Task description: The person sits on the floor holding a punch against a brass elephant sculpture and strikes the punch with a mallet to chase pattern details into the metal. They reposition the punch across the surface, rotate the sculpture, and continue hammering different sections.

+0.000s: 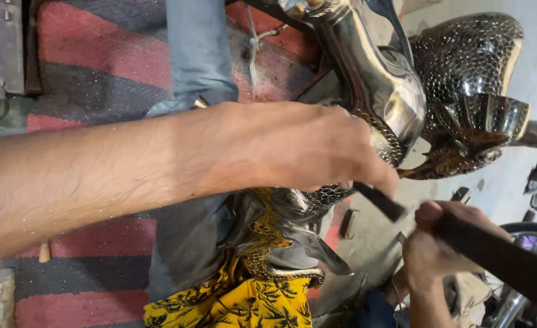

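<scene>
My left hand (293,146) reaches in from the left and pinches a short dark chisel-like tool (381,201), whose tip points down to the right. The hand rests over a shiny embossed metal piece (378,79) with a scale pattern, lying across a lap. My right hand (438,243) is at the lower right, fisted around a thick dark handle (499,258) that runs off toward the right edge; its head is out of view. The two hands are a small gap apart.
A second scaled metal part (469,61) lies at the upper right. Blue jeans (198,48) and a yellow patterned cloth (238,304) lie under the work. A red and grey striped mat (92,67) covers the floor; bare concrete (372,243) shows beside it.
</scene>
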